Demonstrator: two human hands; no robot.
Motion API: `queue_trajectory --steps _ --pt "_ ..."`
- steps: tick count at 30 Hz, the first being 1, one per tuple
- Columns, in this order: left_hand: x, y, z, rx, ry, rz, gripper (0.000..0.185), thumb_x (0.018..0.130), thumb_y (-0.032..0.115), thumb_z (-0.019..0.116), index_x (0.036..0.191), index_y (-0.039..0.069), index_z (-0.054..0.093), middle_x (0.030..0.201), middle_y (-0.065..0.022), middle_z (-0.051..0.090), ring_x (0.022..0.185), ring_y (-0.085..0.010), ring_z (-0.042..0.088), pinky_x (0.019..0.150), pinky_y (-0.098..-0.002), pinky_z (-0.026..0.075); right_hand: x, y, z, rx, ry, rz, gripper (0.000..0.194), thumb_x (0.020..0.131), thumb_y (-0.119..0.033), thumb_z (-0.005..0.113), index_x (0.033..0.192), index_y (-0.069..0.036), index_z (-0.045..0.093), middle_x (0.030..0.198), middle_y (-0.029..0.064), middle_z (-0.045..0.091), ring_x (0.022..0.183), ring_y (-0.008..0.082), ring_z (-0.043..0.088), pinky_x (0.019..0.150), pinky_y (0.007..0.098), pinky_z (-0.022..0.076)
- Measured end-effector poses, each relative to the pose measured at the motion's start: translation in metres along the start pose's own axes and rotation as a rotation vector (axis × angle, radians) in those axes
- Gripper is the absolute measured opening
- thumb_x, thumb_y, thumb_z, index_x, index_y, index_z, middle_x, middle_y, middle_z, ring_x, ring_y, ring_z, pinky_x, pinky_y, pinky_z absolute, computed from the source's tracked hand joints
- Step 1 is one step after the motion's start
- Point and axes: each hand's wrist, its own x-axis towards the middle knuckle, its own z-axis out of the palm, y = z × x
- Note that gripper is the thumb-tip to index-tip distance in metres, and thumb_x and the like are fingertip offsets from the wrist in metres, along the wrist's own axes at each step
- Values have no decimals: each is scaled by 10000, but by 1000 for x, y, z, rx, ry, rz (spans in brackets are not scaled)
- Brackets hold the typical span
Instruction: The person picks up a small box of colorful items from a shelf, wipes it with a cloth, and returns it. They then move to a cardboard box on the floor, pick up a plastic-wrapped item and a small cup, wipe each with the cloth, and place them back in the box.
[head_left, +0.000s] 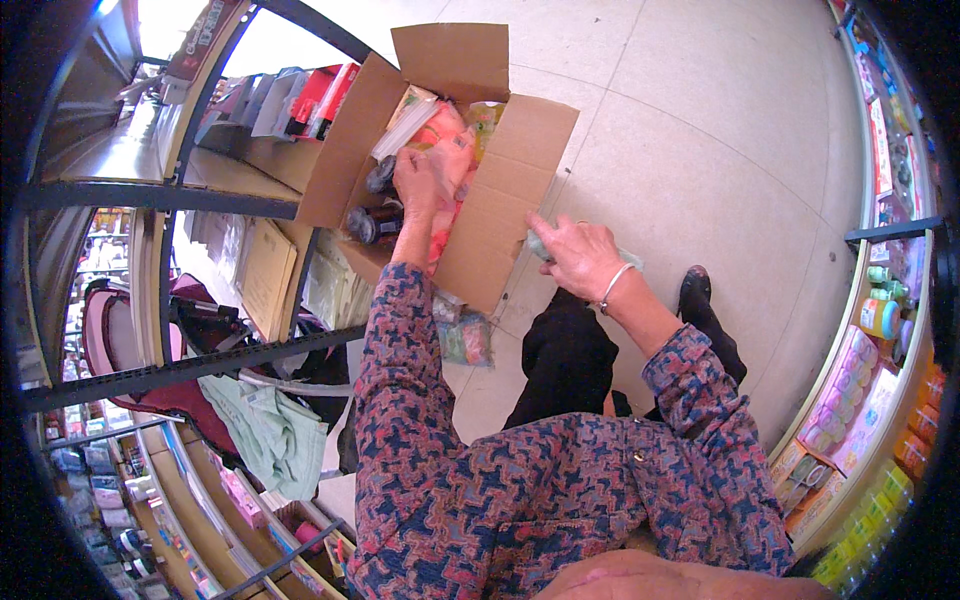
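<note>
An open cardboard box (499, 206) stands on the floor before me, its flaps spread outward. My left hand (415, 178) reaches inside it, fingertips bent over neon-pink plastic-wrapped goods (452, 154); whether they grip the wrapping is unclear. Beside that hand lie dark cylinders with clear ends (365, 223), a stack of white-edged flat items (405, 129) and a yellowish packet (484, 124). Outside the right flap, my right hand (581, 251) is closed around a pale grey-green soft bundle (538, 246), mostly hidden by the palm, with its index finger extended near the flap's edge.
Metal-framed shelves (247, 201) holding books and paper goods rise close on the left. A clear packet (465, 339) lies on the floor by the box. A pale green garment (270, 427) hangs over a maroon bag or seat (176, 420). Stocked shelving (855, 375) curves along the right.
</note>
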Motion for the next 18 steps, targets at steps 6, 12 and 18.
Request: queue_trajectory --steps 6,12,18 --pt "5 -14 -10 -123 -13 -35 145 926 144 559 922 -1 574 840 -194 644 805 -309 619 770 -415 490 1 1 2 20 -15 10 758 780 -254 793 1427 -122 421 1011 212 621 970 391 667 806 487 536" --pt "2 -15 -20 -334 -12 -21 124 927 112 556 869 3 558 805 -76 566 791 -173 518 765 -341 463 -1 3 3 2 8 -9 769 779 -255 795 1434 -116 416 1004 212 621 962 393 668 801 494 536" --pt "-1 3 -31 -646 -45 -190 101 967 76 534 867 93 540 794 48 474 737 -66 416 675 -233 376 -2 3 1 3 11 -3 776 778 -261 796 1437 -124 411 1004 221 621 956 398 670 789 500 538"
